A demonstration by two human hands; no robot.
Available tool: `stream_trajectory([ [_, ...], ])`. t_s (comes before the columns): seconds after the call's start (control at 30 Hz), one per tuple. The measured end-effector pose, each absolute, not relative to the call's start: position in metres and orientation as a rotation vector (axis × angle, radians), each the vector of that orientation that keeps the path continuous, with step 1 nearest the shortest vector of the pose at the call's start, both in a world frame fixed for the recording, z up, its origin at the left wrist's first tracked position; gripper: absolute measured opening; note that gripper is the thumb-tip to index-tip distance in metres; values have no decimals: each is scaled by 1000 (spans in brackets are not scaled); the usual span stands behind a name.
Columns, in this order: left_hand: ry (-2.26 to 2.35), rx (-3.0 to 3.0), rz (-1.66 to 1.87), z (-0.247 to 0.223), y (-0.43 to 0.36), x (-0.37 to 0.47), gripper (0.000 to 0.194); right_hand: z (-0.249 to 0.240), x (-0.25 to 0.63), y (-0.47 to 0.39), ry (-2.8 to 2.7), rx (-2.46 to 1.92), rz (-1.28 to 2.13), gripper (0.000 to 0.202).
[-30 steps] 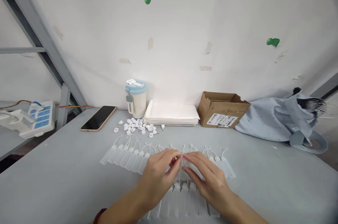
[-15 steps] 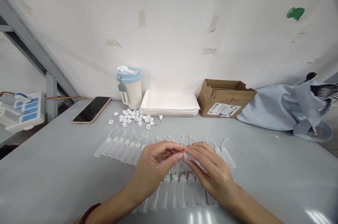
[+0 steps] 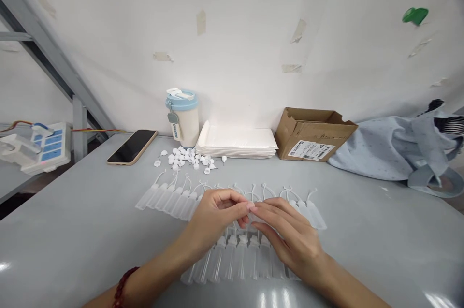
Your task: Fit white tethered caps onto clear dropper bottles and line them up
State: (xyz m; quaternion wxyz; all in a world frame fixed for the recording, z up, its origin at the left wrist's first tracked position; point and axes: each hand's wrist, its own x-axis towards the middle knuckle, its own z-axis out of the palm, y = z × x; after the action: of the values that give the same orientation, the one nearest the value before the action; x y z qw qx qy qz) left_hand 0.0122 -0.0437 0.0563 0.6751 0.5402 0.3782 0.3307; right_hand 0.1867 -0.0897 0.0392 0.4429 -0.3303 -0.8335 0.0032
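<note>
My left hand (image 3: 219,213) is closed, its thumb and index finger pinched at the tips. The fingertips of my right hand (image 3: 292,228) meet that pinch, its fingers curved and close together. Whatever small thing lies between the fingertips is mostly covered, so I cannot make out what it is. Under and behind my hands lies a row of translucent plastic tubes (image 3: 174,200) with thin white loops at their tops. Nearer to me is a second row of clear tubes (image 3: 241,259), partly hidden by my wrists.
Small white caps (image 3: 184,155) lie in a loose pile near a cup (image 3: 188,122) with a blue lid. A phone (image 3: 132,147), white padded envelopes (image 3: 237,142), a cardboard box (image 3: 313,134) and a light blue cloth bag (image 3: 384,146) stand or lie along the wall.
The view has shifted slightly. My fingertips stay together, but the whitish piece that showed between them before is now mostly hidden, and the left lower fingers hang a little lower.
</note>
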Motion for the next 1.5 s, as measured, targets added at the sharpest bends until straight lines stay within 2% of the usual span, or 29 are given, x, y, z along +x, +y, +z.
stream_trajectory([
  [0.2,782,1231,771,59,-45,10,19,42,187,-91,-1938,-878,119,42],
  [0.37,779,1292,891,63,-50,9,17,43,190,-93,-1610,-1237,517,19],
  [0.5,798,1363,1009,62,-55,11,21,53,187,-91,-1276,-1288,1055,24],
  [0.63,833,1480,1070,60,-56,12,4,61,184,-91,-1092,-1257,1300,30],
  [1.03,857,1646,871,62,-53,13,13,56,180,-96,-1102,-1105,1507,31],
  [1.5,912,1753,911,58,-58,17,9,51,180,-97,-1149,-989,1504,36],
])
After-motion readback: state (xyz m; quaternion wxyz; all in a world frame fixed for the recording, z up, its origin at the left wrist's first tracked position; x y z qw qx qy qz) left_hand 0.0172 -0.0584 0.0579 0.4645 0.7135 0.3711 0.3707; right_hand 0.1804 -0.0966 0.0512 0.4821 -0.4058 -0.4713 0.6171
